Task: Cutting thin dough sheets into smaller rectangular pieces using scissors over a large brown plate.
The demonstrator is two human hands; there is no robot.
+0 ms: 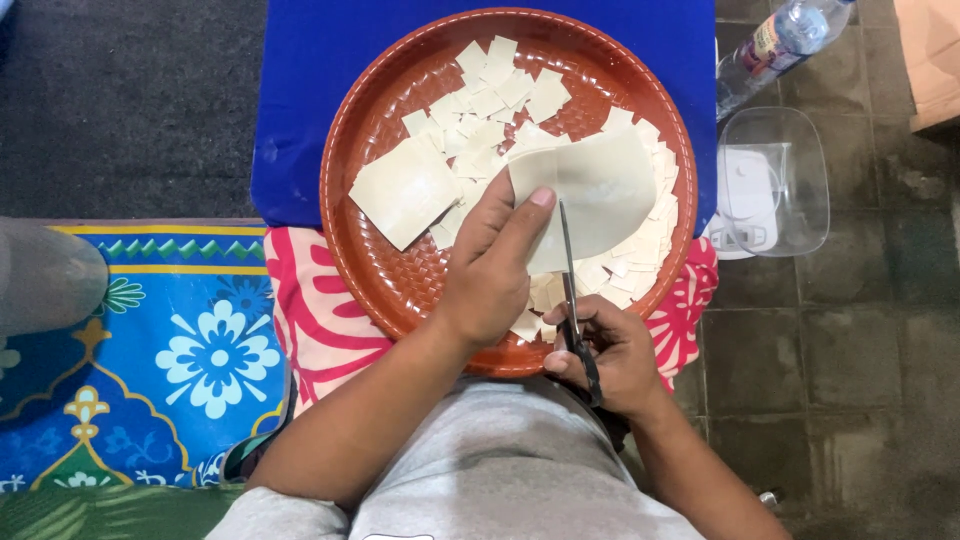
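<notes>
I see my left hand (492,268) pinching a pale dough sheet (600,195) along its left edge, thumb on top and fingers curled beneath, so the sheet hangs out to the right of the grip above the tray. My right hand (612,355) is closed through the handles of a pair of scissors (572,300); the blades point away from me and run up along the sheet's lower left edge, just beside my left thumb. The blades look nearly together, though I cannot tell whether they bite the dough.

Below lies a round brown woven-pattern tray (380,270), scattered with small cut dough squares (490,95) and one larger square sheet (405,190) to the left of my grip. The tray rests partly on a blue surface (300,100) and partly on a pink and white patterned cloth (310,310) over my lap.

To the left is a blue floral mat (190,350) and a dark carpet (120,100). To the right, on grey floor tiles (860,330), stand a clear plastic container (775,180) and a plastic water bottle (780,45), both just off the tray's right rim. The tray's near rim sits close to my body, and open floor shows at lower right.
</notes>
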